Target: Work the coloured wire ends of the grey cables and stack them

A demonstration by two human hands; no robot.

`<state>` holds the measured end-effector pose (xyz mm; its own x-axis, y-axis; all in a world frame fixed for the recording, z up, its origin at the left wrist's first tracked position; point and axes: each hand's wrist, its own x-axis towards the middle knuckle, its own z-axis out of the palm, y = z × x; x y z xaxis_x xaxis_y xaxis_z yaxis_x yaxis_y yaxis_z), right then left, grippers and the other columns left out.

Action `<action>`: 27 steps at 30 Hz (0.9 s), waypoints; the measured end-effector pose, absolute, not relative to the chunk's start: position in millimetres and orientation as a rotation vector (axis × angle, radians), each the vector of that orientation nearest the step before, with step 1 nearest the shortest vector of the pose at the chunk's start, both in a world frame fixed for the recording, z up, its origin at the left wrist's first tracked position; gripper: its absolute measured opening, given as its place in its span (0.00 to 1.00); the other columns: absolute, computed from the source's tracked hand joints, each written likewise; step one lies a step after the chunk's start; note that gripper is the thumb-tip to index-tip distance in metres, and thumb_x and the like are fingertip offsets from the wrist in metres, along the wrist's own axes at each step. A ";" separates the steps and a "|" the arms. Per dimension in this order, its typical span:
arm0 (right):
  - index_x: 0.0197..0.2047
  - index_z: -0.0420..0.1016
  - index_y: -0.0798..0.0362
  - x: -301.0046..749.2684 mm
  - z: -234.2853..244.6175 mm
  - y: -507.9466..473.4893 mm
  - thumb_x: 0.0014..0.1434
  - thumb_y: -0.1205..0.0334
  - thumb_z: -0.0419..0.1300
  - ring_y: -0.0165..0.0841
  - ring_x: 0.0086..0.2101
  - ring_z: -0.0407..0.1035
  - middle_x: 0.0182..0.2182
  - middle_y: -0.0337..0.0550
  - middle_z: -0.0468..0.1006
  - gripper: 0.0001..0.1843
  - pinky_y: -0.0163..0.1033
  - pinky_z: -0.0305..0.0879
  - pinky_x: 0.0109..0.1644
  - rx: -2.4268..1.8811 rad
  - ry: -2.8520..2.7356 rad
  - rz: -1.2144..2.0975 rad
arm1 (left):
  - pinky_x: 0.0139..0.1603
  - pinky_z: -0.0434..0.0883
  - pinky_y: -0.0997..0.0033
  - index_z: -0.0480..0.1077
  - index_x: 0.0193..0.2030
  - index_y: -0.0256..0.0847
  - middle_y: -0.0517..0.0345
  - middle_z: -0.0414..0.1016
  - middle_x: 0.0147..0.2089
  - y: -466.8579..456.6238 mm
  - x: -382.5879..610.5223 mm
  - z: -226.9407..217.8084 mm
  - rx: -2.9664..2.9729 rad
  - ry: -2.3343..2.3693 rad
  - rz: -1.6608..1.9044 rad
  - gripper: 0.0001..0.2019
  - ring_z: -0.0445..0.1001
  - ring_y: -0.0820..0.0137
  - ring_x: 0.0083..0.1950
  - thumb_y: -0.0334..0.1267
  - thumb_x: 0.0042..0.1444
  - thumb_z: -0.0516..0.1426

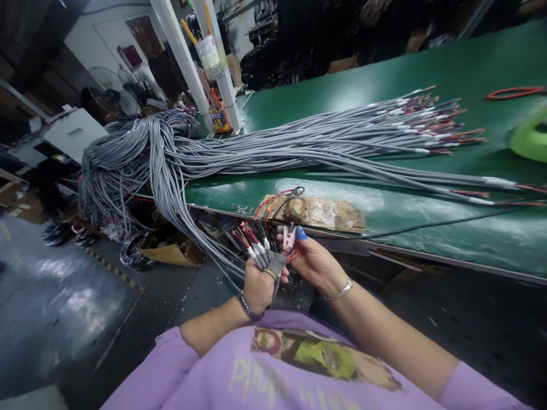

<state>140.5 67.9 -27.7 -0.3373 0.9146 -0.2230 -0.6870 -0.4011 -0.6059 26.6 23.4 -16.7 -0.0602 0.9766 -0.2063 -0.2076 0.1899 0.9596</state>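
Several grey cables (258, 255) are gripped together in my closed left hand (258, 287); their stripped ends fan upward, with thin coloured wires coming out of white collars. A grey cover with a yellow band is on the left thumb. Close beside it, my right hand (318, 265) pinches a small pale pink clip (289, 238) between thumb and fingers, and the thumb tip is covered in blue. Thin orange-red wires show near the right fingertips; I cannot tell whether the clip touches them. Both hands are in front of the bench edge.
A large bundle of grey cables (299, 136) lies along the green bench (427, 239) and droops over its left side. A worn wooden block (329, 215) with wires sits at the near edge. A green object (532, 136) is at right, a white post (179, 51) behind.
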 end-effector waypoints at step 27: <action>0.27 0.75 0.55 169.1 -26.6 51.0 0.33 0.39 0.73 0.29 0.29 0.67 0.26 0.39 0.76 0.28 0.34 0.61 0.33 -0.942 -1.003 2.010 | 0.19 0.68 0.74 0.69 0.20 0.38 0.60 0.70 0.16 8.1 15.4 -14.7 0.935 1.286 1.099 0.22 0.68 0.74 0.17 0.56 0.37 0.68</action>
<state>169.1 51.0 -26.6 -0.4979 0.8157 -0.2946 -0.2550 -0.4624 -0.8492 15.4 8.1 -14.7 -0.0374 0.9676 -0.2495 -0.0957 0.2451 0.9648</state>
